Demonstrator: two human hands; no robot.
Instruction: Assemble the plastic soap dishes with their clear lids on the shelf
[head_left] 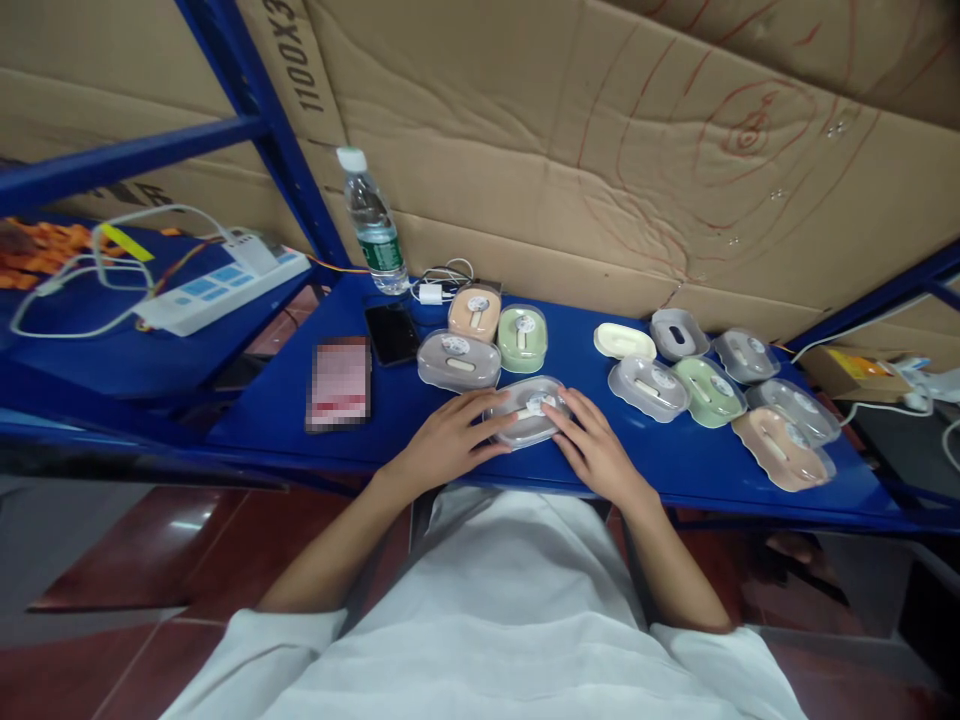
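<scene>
A grey soap box (525,428) with a clear lid and a round sticker sits near the front edge of the blue table. My left hand (454,435) grips its left side, with fingers across the lid and the thumb low at the near edge. On the opposite side my right hand (596,445) holds the rim and lid, its fingertips close to the sticker. Just behind the box stand another grey soap box (459,362), a green soap box (523,338) and an orange soap box (475,314), all with clear lids. My hands partly cover the box between them.
Several more lidded soap boxes (709,390) stand on the right, beside a cream open dish (624,341). A water bottle (373,225), a phone (391,332) and a blurred-out pink item (339,383) are at left. Blue shelf posts (289,150) and a cardboard wall (525,150) border the table (405,430).
</scene>
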